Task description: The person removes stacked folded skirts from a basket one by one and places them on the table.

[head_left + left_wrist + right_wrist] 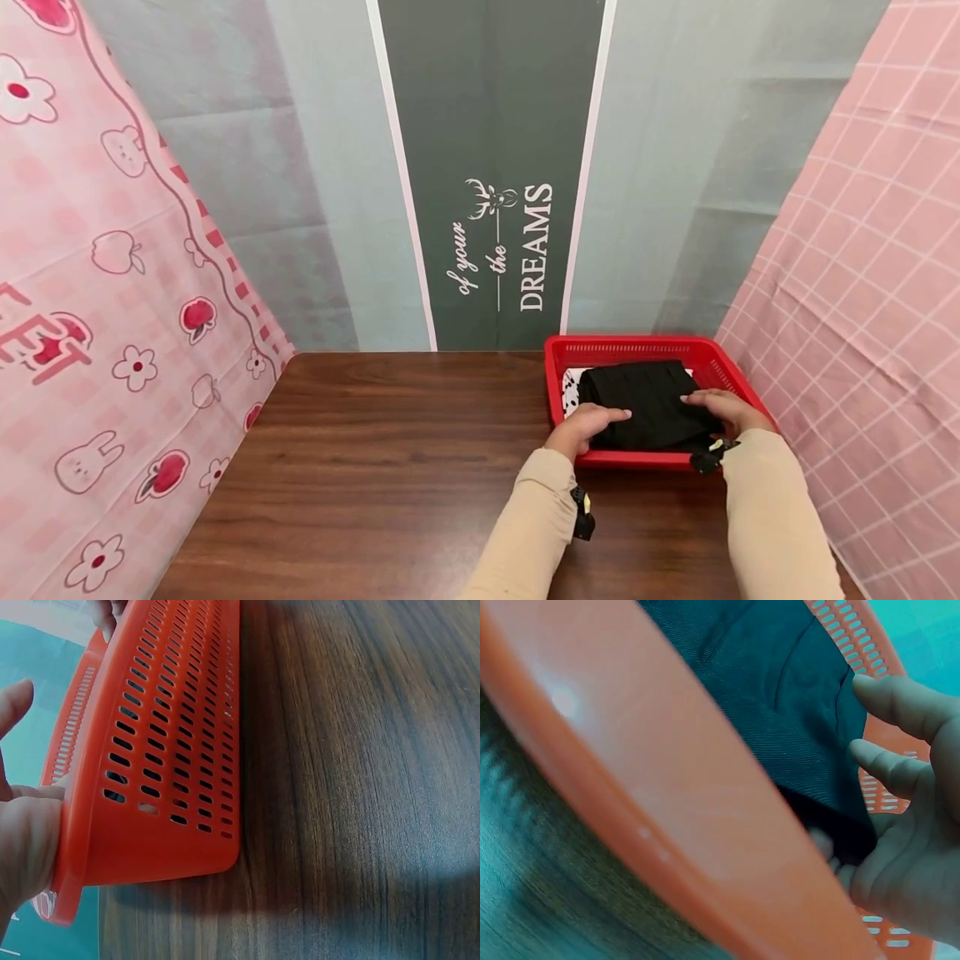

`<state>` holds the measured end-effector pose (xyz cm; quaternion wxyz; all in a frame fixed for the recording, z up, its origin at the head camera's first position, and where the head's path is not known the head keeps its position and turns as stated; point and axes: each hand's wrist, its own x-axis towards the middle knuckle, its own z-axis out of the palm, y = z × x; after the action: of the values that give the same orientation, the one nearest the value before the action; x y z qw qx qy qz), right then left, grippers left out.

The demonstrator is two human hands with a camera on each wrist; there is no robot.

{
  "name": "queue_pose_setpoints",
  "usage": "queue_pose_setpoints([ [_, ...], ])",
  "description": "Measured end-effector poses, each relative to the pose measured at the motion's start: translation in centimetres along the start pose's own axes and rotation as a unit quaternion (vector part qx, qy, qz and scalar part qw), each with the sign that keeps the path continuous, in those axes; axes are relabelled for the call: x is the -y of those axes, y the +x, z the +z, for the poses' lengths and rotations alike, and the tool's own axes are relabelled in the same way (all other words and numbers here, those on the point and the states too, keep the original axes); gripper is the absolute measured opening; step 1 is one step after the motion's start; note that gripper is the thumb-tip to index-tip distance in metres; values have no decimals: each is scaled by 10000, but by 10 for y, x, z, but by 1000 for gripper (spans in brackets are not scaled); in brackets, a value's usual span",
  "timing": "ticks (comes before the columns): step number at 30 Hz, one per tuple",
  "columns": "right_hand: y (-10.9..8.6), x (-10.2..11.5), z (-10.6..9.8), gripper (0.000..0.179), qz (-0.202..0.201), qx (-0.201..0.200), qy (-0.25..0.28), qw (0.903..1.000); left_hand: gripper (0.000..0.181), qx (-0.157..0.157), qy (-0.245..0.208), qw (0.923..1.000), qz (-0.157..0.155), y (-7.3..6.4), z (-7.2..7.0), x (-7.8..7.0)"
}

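A folded black garment lies in a red plastic basket at the table's right. Under its left side shows a white cloth with black spots. My left hand reaches over the basket's front left corner, its thumb stretched over the garment; in the left wrist view the rim partly hides its fingers. My right hand is at the garment's right edge. Seen from the right wrist, two fingers stretch out along that edge, while the lower fingertips go beneath the black fabric and are partly hidden.
The brown wooden table extends left of the basket. Behind it hangs a grey-green curtain with lettering. Pink printed cloth lines the left side, and pink checked cloth stands close to the basket's right.
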<state>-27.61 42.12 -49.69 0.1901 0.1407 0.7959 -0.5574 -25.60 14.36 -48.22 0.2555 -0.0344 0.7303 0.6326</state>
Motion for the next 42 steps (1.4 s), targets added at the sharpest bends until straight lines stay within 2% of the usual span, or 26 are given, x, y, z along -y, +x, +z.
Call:
queue_pose_setpoints([
  [5, -1, -1, 1, 78, 77, -6, 74, 9999, 49, 173, 79, 9998, 56, 4, 2, 1],
  [11, -2, -2, 3, 80, 92, 63, 71, 9999, 31, 417, 265, 9986, 200, 7, 3, 4],
  [15, -2, -3, 5, 79, 59, 43, 261, 9996, 36, 368, 344, 9985, 203, 9, 2, 4],
  [21, -2, -5, 7, 84, -19, 73, 454, 9989, 40, 340, -14, 9990, 293, 12, 0, 5],
  [26, -1, -9, 8, 84, -271, 89, 404, 9988, 56, 313, -259, 9988, 258, 14, -1, 5],
  [28, 0, -10, 7, 81, -374, 34, 353, 9987, 59, 357, -227, 9988, 243, 14, -1, 5],
  [32, 1, -8, 6, 78, -414, -113, 211, 9989, 50, 482, -170, 9984, 253, 15, -2, 5],
  [36, 1, -4, 5, 85, -339, -225, 239, 9989, 40, 339, -78, 9993, 113, 14, -2, 3],
  [39, 2, -1, 4, 87, -270, -249, 231, 9991, 43, 304, -47, 9995, 57, 13, -2, 2],
  [42, 2, -2, 4, 84, -245, -206, 27, 9995, 44, 440, -160, 9988, 163, 13, -2, 2],
])
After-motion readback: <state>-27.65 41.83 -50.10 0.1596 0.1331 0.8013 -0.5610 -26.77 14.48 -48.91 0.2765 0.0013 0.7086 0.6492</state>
